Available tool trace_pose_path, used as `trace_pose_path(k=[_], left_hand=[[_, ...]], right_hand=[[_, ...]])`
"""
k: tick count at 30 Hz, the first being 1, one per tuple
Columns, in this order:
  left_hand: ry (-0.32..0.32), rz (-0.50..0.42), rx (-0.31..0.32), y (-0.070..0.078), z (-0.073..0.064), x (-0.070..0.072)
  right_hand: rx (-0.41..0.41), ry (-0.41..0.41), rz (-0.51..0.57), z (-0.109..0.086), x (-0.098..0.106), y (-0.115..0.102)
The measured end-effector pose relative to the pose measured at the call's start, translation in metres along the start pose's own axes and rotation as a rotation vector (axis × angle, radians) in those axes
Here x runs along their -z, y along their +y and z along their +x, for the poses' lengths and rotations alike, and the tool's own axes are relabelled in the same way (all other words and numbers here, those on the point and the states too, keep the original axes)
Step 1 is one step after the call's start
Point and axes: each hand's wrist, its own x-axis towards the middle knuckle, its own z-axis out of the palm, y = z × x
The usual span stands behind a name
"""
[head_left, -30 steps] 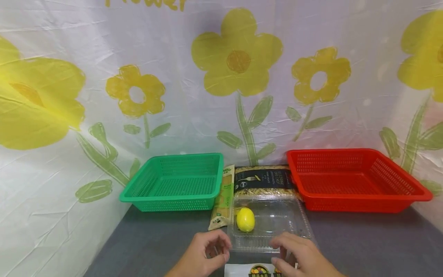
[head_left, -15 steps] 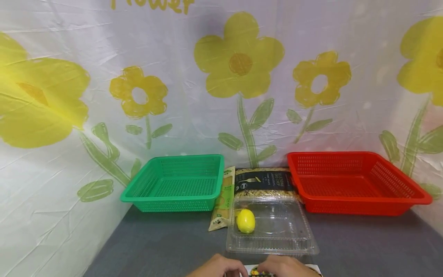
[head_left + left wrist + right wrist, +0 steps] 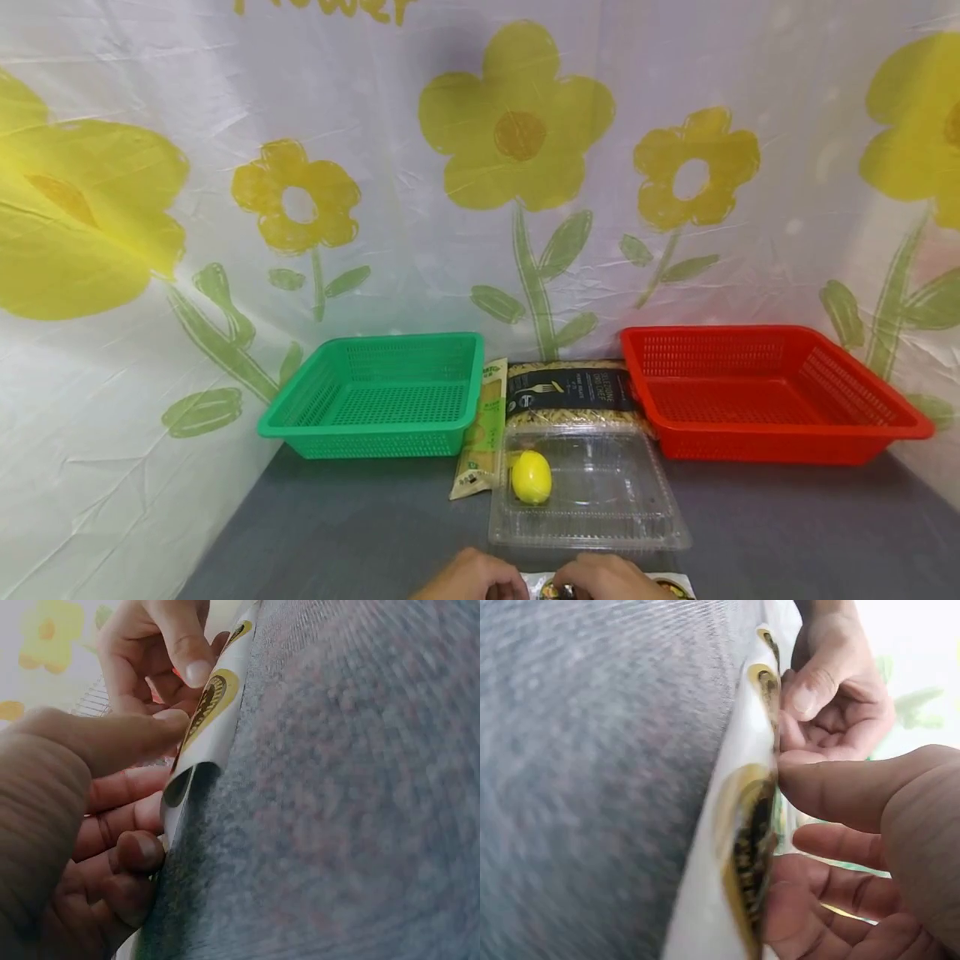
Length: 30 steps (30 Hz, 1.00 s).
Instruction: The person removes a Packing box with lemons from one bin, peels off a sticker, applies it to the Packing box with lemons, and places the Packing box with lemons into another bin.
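Head view gives me the flowered curtain (image 3: 405, 250) as the biggest thing, then the dark table (image 3: 360, 517) in front of it. At the back stand the red basket (image 3: 772, 443) on the right and the green basket (image 3: 375, 442) on the left; between them lie the pasta (image 3: 570, 392), the slim packet (image 3: 483, 446) and, nearer me, the clear box (image 3: 607, 483). Closest of all, below the box and cut off by the frame, is the white film (image 3: 229, 697) with its printed badges; whether it is a bag or a single sheet I can't tell. I judge it light, limp and rather slick, easy to crease, perhaps to tear if pulled hard. I'd take it by the edge, thumb on one face and fingers behind, with two grips a little apart so it doesn't sag. That is roughly how the hands have it: my left hand (image 3: 480, 577) pinches the edge near a curled end, lower fingers bent inward, and my right hand (image 3: 606, 577) pinches the same edge just beside it. Neither is spread. Smallest is the lemon (image 3: 531, 477), at the box's left side; inside or on top, I can't say.
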Motion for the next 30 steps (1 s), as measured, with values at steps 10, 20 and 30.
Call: trace_pose_path(k=[10, 20, 30], left_hand=[[0.047, 0.008, 0.005, -0.001, -0.002, -0.005], [0.046, -0.031, 0.033, -0.003, -0.003, -0.005], [0.072, 0.057, -0.002, -0.003, -0.005, -0.006]], right_hand=[[-0.044, 0.015, 0.095, 0.0, -0.004, 0.003], [-0.159, 0.001, 0.161, -0.001, 0.003, -0.004], [-0.242, -0.011, 0.217, -0.003, 0.003, -0.007]])
